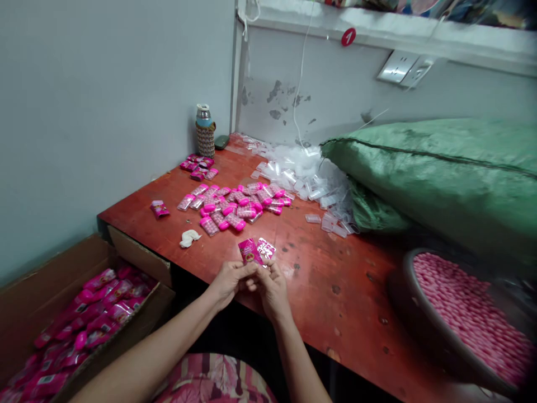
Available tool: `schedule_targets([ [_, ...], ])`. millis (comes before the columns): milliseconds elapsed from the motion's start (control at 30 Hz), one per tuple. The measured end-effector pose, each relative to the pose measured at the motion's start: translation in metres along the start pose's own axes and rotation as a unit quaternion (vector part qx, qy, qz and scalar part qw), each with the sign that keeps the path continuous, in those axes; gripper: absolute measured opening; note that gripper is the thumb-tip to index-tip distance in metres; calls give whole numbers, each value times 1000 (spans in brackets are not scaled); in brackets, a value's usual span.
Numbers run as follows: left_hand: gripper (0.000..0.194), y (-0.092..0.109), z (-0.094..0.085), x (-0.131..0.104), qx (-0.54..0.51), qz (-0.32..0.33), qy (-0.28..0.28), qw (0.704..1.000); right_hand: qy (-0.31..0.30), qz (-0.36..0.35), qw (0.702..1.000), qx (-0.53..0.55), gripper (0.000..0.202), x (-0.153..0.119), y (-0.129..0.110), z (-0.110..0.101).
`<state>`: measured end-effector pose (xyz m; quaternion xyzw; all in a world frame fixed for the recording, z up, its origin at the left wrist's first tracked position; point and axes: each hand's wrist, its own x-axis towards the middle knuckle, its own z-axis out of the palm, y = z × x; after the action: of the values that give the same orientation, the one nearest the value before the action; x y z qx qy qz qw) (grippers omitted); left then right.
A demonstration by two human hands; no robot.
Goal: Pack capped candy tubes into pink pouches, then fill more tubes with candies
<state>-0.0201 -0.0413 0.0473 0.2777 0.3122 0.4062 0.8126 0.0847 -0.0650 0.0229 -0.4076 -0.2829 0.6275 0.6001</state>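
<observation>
Close together at the table's near edge, my left hand [229, 282] and my right hand [273, 288] are both closed, fingertips pinched on a small pink printed wrapper [249, 249]. Just behind the right fingers is a pink-and-white printed piece [266, 248]; whether it is held or lies on the table I cannot tell. Beyond the hands lies a heap of small clear containers [245, 212] with pink caps and pink balls inside. A crumpled white scrap [190, 238] rests left of the hands.
An open cardboard box [54, 263] of pink-wrapped packs stands lower left. On the red table [319, 285] are a wrapped pack [159, 209], a bottle [205, 131] and a pile of clear empty containers [310, 173]. A green sack [444, 168] and a basin [409, 280] of pink balls occupy the right.
</observation>
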Motion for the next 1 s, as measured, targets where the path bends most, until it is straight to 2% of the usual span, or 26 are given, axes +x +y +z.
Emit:
schedule_targets([
  [67,18,5,-6,-15,-6,29,30,999,-25,20,999,-19,27,1,0,3],
  [167,24,19,-25,-43,-51,160,150,974,-46,21,998,-47,25,2,-6,3],
  [233,43,28,-38,-56,-69,248,225,940,-19,6,998,-65,23,3,-13,-3],
  [300,50,33,-45,-56,-14,274,251,928,23,-6,997,-78,25,5,-20,-11],
  [367,43,32,-43,-41,126,252,234,930,55,-13,994,-90,28,8,-26,-20],
  [433,34,25,-35,-14,304,234,184,905,71,-23,991,-108,29,8,-29,-27],
  [500,32,15,-26,17,448,259,106,849,74,-33,988,-128,29,7,-29,-33],
  [567,31,3,-21,45,567,267,60,777,77,-35,987,-140,28,4,-29,-37],
  [667,26,-12,-24,69,672,278,44,686,89,-27,984,-151,26,1,-27,-44],
  [733,24,-18,-27,74,696,292,41,654,96,-22,982,-161,26,2,-27,-47],
  [800,22,-20,-29,73,696,308,36,647,110,-32,977,-181,26,5,-28,-49],
  [867,22,-19,-27,69,677,321,32,662,133,-62,968,-205,27,12,-28,-47],
  [933,23,-17,-23,64,640,327,27,695,147,-91,962,-210,31,20,-28,-44],
  [1000,24,-15,-18,56,587,327,22,740,138,-102,967,-190,38,28,-28,-41],
])
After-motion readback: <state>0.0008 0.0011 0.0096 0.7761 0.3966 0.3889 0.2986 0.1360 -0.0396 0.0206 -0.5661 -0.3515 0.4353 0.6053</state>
